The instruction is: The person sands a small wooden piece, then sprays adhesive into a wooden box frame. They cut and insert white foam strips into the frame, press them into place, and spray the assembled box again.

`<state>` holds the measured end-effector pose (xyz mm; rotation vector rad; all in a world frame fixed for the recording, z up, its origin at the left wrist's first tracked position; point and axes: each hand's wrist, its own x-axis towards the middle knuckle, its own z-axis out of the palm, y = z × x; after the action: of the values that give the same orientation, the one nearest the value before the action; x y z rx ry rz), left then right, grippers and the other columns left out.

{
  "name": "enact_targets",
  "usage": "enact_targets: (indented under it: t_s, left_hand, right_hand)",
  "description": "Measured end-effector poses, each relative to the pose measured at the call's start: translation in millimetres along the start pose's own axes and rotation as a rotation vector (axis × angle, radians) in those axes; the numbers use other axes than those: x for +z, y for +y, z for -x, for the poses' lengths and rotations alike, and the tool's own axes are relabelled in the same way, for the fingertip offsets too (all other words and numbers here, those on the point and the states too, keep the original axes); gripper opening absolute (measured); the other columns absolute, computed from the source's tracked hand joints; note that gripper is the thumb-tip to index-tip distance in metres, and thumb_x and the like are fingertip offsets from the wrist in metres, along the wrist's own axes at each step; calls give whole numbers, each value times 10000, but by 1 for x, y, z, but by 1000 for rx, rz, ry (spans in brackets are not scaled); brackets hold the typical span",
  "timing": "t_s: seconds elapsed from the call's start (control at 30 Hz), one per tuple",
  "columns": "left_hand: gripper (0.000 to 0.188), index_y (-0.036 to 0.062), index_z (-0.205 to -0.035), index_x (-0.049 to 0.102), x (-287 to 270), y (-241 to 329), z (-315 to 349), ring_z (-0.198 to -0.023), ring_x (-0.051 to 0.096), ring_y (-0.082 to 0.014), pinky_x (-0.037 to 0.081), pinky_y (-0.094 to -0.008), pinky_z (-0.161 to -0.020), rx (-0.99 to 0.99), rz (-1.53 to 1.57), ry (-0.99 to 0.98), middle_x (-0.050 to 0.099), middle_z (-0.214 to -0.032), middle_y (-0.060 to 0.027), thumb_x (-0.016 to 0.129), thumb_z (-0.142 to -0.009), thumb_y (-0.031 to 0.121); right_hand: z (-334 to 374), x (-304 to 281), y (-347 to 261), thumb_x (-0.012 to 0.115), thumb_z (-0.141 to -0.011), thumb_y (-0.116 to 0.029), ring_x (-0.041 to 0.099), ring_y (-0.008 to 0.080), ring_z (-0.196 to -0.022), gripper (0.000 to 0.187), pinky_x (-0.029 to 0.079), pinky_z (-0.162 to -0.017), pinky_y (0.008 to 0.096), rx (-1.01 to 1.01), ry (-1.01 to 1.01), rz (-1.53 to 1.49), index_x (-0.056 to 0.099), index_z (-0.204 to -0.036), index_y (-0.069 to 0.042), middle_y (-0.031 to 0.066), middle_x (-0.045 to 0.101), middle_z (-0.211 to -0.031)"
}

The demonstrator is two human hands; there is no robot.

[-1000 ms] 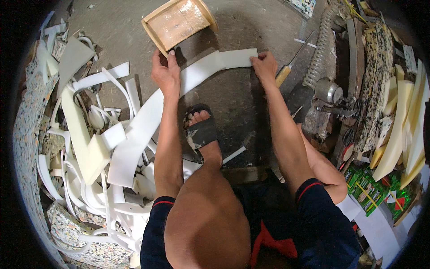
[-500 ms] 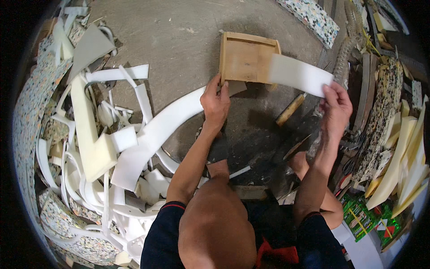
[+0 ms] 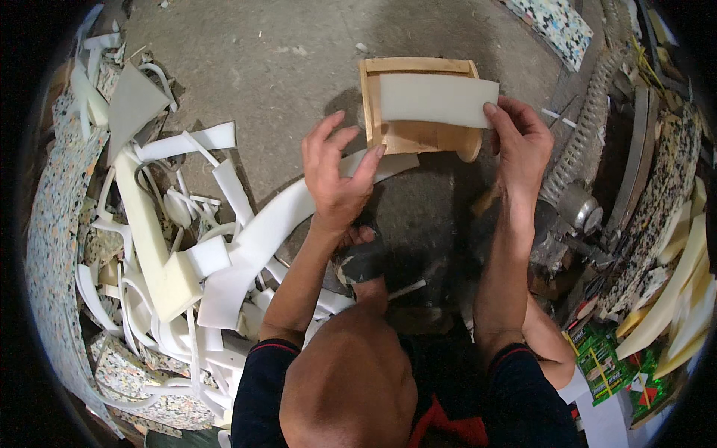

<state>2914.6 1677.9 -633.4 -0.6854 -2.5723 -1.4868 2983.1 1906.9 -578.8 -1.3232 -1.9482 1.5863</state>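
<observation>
R hand [image 3: 520, 142] pinches white strip [image 3: 439, 99] by its R end: thumb on top, fingers bent behind, mostly hidden. Strip lies across the face of wood box [image 3: 426, 140], approx. level, starting inside box's L side & poking a bit past its R side; can't tell if it touches box bottom.

L hand [image 3: 336, 170] is about half open, fingers spread & bent, nothing in grip; thumb tip is at box's lower L corner, contact unclear.

Long curved strip [image 3: 280, 211] runs from offcuts [image 3: 210, 257] up behind L hand, ending just below box. Yellowish block [image 3: 153, 254] sits among offcuts, L side. Foot in dark sandal [image 3: 361, 266] is below L hand.

R side: ribbed hose [image 3: 576, 145] next to metal cup [image 3: 579, 207], green packets [image 3: 600, 366] lower down. Speckled foam [image 3: 554, 31] lies top R, well apart from offcuts.
</observation>
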Motion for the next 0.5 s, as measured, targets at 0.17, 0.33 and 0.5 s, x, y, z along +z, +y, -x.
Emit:
enact_targets:
  t_s: [0.17, 0.33, 0.5]
  left_hand:
    - [319, 30, -995, 686, 16, 2, -14, -1232, 503, -402, 397, -503, -1015, 165, -147, -1, 549, -1311, -207, 823, -714, 94]
    - [262, 59, -983, 707, 30, -4, -19, -1250, 487, -408, 361, -534, -1033, 182, -217, -4, 539, -1320, -212, 796, -737, 81]
    - [219, 65, -952, 721, 35, -2, -23, -1248, 488, -407, 352, -551, -1038, 165, -246, -25, 539, -1317, -218, 787, -743, 79]
  right_hand:
    - [-7, 8, 2, 756, -856, -143, 563, 61, -642, 241, 435, -543, 209, -3, -45, 25, 726, -1024, 27, 31, 675, -775]
    - [-9, 15, 5, 757, -856, -152, 566, 68, -636, 253, 447, -555, 222, -24, -48, 29, 726, -1032, 28, 36, 686, -802]
    - [-11, 16, 6, 763, -854, -154, 583, 70, -674, 261, 461, -587, 218, -17, -43, 57, 724, -1035, 30, 48, 696, -824]
